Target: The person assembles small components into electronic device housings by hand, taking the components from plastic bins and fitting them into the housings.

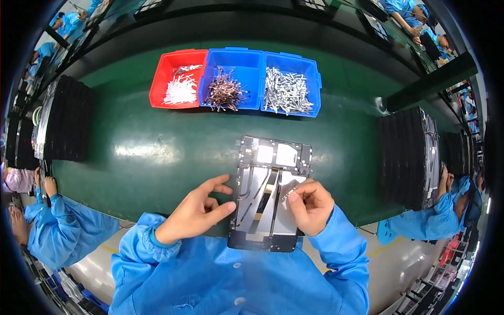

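An opened tablet-like device (271, 197), black-framed with silvery panels, dark cables and white patches inside, lies before me at the table's front edge. My left hand (197, 209) is open beside its left edge, thumb and fingers apart, with nothing in it. Over the device's right side, my right hand (311, 206) pinches a small silvery strip (289, 193) between thumb and forefinger. The fingers partly hide the strip, so I cannot tell whether it touches the panel below.
Beyond the device stand a red bin (157, 86) of white strips, a blue bin (247, 60) of copper-brown pieces and another blue bin (316, 79) of silvery strips. Stacks of black trays rise at left (73, 118) and right (401, 157). Other people in blue sit around.
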{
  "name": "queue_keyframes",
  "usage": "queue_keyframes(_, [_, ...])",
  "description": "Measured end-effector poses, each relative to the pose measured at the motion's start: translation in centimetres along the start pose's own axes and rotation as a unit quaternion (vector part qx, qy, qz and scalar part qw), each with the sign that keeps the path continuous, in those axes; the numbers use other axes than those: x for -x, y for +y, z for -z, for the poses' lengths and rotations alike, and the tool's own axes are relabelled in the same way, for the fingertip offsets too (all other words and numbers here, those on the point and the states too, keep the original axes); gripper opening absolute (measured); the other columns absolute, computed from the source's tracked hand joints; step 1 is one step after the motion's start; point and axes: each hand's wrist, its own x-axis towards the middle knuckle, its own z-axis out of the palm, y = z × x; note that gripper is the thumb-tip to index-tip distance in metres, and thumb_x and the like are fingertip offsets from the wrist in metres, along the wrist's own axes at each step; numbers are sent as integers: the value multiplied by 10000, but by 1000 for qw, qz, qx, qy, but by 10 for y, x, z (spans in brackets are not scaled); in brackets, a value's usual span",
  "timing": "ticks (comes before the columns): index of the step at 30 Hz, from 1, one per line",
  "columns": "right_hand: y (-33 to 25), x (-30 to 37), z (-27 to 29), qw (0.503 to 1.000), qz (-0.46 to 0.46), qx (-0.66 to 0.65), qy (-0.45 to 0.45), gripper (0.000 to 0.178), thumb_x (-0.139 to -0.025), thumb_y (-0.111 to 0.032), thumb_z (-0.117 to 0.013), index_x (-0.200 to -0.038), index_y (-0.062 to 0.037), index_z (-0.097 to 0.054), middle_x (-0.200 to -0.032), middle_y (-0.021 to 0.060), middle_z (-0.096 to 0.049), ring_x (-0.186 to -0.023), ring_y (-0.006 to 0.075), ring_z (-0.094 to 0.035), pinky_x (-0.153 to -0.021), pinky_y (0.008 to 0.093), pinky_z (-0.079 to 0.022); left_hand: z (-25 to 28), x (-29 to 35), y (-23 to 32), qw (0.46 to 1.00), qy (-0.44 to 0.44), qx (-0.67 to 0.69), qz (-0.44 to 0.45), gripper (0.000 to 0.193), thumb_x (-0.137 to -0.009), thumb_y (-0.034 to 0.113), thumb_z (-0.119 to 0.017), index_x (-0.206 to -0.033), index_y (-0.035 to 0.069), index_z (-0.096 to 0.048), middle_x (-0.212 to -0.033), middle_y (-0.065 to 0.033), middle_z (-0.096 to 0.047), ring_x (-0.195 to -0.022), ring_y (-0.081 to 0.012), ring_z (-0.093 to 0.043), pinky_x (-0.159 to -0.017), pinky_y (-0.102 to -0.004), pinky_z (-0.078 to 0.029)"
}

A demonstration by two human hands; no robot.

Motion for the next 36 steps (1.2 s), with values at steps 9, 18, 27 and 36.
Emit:
queue_keyframes(9, [-3, -4, -9, 1000, -2, -8, -15, 97, -952, 19, -711, -991, 26, -623, -790, 18, -648, -634, 15, -513, -566, 206, -414, -28, -26, 11, 974, -68, 168, 133, 468, -983, 296, -730, -1340, 13, -624, -1021, -14, -706, -919, -78, -639, -700, -238, -515])
queue_keyframes(18, [-122, -66, 4, 994, 68, -77, -38, 67, -948, 38, -689, -995, 23, -643, -914, 124, -753, -773, 91, -668, -675, 246, -523, -33, -11, 32, 886, 234, -6, -401, 238, -932, 69, -728, -1149, -12, -678, -897, -6, -684, -751, -76, -578, -673, -263, -490])
queue_keyframes(27, [-149, -72, -39, 961, 7, -232, -151, 120, -928, -99, -657, -898, -19, -572, -895, 118, -648, -754, 111, -578, -683, 251, -481, -30, -35, 4, 681, 325, -403, -517, 618, -731, 65, -759, -1291, -167, -639, -717, -132, -701, -582, -178, -706, -538, -285, -533])
queue_keyframes(36, [-132, -68, -44, 954, 24, -235, -183, 31, -914, 19, -628, -924, 9, -600, -1042, 90, -574, -921, 120, -539, -837, 278, -466, -36, -42, 9, 653, 372, -368, -547, 647, -739, 32, -751, -1345, -146, -611, -745, -111, -715, -586, -175, -704, -529, -278, -522])
